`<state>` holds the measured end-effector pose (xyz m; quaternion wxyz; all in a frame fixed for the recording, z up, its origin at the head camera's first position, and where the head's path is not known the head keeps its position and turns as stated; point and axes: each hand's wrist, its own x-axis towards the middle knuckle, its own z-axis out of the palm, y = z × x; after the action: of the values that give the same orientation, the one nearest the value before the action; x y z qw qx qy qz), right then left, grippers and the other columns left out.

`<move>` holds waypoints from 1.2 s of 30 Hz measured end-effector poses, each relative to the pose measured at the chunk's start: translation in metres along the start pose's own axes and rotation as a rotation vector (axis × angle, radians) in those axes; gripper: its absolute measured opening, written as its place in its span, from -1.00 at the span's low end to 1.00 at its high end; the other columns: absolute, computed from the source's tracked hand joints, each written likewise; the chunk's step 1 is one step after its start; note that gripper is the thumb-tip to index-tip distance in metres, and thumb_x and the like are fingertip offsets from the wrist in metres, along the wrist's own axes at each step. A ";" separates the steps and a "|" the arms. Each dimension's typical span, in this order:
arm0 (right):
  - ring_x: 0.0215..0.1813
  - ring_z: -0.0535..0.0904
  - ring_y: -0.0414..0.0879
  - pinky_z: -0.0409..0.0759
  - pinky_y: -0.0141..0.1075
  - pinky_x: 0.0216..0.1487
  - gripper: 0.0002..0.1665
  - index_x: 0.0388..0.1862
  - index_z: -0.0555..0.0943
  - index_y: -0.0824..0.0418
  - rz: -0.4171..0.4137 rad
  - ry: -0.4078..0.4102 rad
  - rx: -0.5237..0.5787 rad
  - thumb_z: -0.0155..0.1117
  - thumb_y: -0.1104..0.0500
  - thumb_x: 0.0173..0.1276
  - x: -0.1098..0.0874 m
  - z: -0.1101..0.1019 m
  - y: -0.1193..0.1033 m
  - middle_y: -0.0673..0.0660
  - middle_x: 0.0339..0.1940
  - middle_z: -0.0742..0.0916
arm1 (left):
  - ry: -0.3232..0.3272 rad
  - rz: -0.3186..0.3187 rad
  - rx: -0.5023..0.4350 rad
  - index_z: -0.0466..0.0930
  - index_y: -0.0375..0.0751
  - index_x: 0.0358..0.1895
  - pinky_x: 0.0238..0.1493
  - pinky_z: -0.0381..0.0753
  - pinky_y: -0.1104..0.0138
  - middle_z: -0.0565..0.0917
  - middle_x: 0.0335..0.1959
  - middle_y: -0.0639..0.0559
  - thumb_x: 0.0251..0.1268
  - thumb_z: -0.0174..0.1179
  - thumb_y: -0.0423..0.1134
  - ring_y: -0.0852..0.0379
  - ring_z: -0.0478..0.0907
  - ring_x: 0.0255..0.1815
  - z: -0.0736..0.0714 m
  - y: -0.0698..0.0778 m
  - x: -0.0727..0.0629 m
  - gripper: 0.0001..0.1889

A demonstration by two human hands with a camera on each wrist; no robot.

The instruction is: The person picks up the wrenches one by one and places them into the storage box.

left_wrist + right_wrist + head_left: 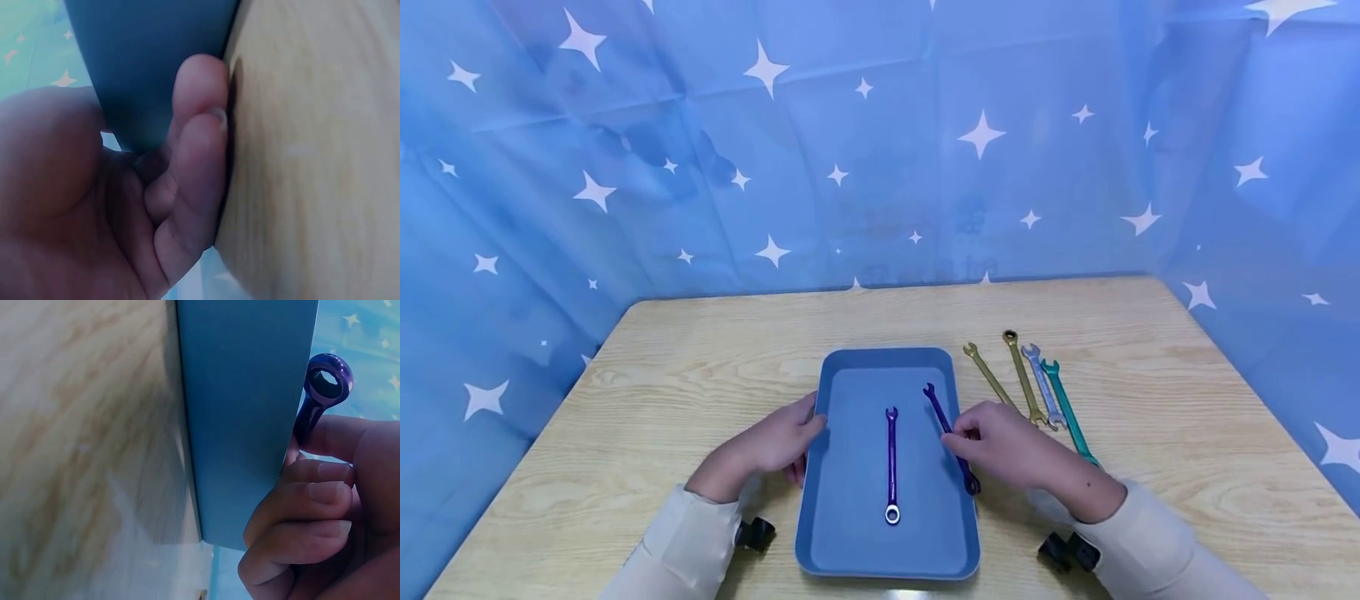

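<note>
A blue tray (850, 557) lies lengthwise on the table. My left hand (778, 435) grips its left side, thumb at the rim and fingers bent against the outer wall, as the left wrist view shows. Inside the tray rests a purple combination wrench (892, 462), ring end nearest me. Over the right rim, my right hand (1003, 446) pinches a second, darker purple wrench (935, 402) between thumb and fingers. Its open end points up and left above the tray floor. In the right wrist view its ring end (330, 378) shows just beyond the tray's wall.
Right of the tray lie several more wrenches: a thin gold wrench (988, 374), a gold ratchet wrench (1022, 373), a light blue wrench (1043, 387) and a green wrench (1067, 407). The wooden table (700, 350) ends at a starry blue curtain (880, 167).
</note>
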<state>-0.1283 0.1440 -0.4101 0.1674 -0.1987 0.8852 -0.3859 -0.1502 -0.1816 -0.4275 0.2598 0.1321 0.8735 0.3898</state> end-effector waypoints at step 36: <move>-0.71 0.28 -0.23 0.23 -0.41 -0.68 -0.44 -0.75 0.33 0.05 0.061 -0.059 -0.095 0.24 0.07 0.47 0.002 0.008 0.000 -0.09 -0.76 0.35 | -0.030 0.000 -0.028 0.01 -0.07 0.57 -0.59 0.68 0.15 0.65 -0.65 -0.08 0.61 -0.26 -0.19 -0.02 0.64 -0.68 0.001 0.002 0.002 -0.47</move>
<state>-0.1265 0.1381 -0.4158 0.1955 -0.1905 0.9028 -0.3323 -0.1515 -0.1784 -0.4271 0.2746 0.1342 0.8640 0.4002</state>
